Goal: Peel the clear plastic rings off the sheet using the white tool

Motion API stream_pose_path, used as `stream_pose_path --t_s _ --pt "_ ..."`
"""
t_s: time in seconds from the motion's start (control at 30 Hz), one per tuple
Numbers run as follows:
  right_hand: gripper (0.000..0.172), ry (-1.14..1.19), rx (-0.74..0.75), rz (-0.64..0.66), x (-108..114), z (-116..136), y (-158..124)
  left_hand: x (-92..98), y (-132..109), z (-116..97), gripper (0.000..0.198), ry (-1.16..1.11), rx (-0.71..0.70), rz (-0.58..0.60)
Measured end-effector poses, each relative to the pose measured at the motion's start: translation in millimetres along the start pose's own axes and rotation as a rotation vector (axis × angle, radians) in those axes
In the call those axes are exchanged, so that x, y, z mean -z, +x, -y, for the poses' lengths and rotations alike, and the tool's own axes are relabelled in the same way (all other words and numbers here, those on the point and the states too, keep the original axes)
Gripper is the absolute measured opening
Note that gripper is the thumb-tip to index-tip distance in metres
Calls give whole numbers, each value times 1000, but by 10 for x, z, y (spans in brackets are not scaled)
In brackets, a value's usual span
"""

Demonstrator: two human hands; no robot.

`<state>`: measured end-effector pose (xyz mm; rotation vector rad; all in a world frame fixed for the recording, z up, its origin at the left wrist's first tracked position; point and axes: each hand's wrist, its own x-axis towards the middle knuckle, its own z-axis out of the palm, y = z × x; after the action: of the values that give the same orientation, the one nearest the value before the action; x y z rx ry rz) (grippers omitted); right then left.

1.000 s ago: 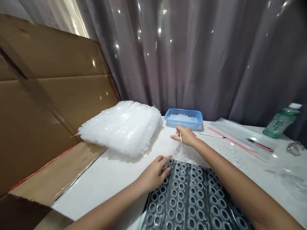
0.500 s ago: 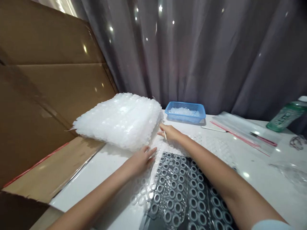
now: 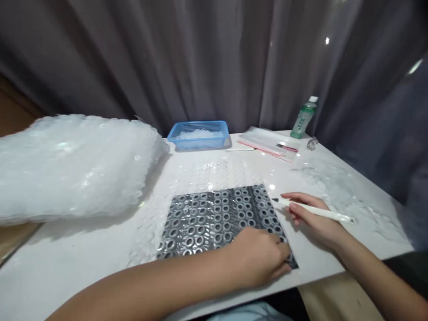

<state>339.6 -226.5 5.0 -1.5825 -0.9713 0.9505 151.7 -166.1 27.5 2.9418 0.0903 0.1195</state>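
Note:
A black sheet (image 3: 234,189) lies on the table under clear plastic film dotted with rows of clear rings (image 3: 217,217). Over its near right corner rests my left hand (image 3: 256,256), fingers curled down and close together against the film. Whatever is under those fingertips is hidden. Just right of the sheet, my right hand (image 3: 316,220) grips a slim white pen-like tool (image 3: 329,213) between thumb and fingers. The tool's dark tip points left, close to the sheet's right edge. More clear ringed film (image 3: 207,171) spreads beyond and left of the sheet.
A big stack of translucent ringed sheets (image 3: 76,165) fills the left side. At the back are a blue basket (image 3: 197,142) with clear bits, zip bags (image 3: 267,138), pink-handled tweezers (image 3: 287,147) and a green bottle (image 3: 303,118). Loose clear plastic (image 3: 347,191) lies on the right.
The view has swung right. Both hands have left the edge of the stack: my left hand is now on the sheet's near right corner, my right hand beside it with the white tool.

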Motion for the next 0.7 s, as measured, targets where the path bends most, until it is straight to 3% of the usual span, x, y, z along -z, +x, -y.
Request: stream_pose_path --t_s 0.1,0.17,0.2,0.27,0.33,0.47,0.7 --pt "35 99 -12 73 45 -230 -329 -126 -9 -53 20 -51 85 -16" --pt "27 29 80 14 62 -318 -435 -148 -9 -66 18 -94 156 -37" --pt "31 2 132 -33 68 -341 -463 -149 -1 -74 18 -111 180 -48" --pt "44 -26 187 -86 67 -348 -486 -152 26 -97 15 -128 194 -66" --pt "48 -67 159 -58 46 -315 -490 -165 55 -121 13 -129 185 -74" --pt "47 -165 101 7 -17 -231 -492 -210 80 -139 14 -124 190 -87" --pt "46 -275 161 2 -25 -255 -490 -224 81 -124 16 -117 183 -99"
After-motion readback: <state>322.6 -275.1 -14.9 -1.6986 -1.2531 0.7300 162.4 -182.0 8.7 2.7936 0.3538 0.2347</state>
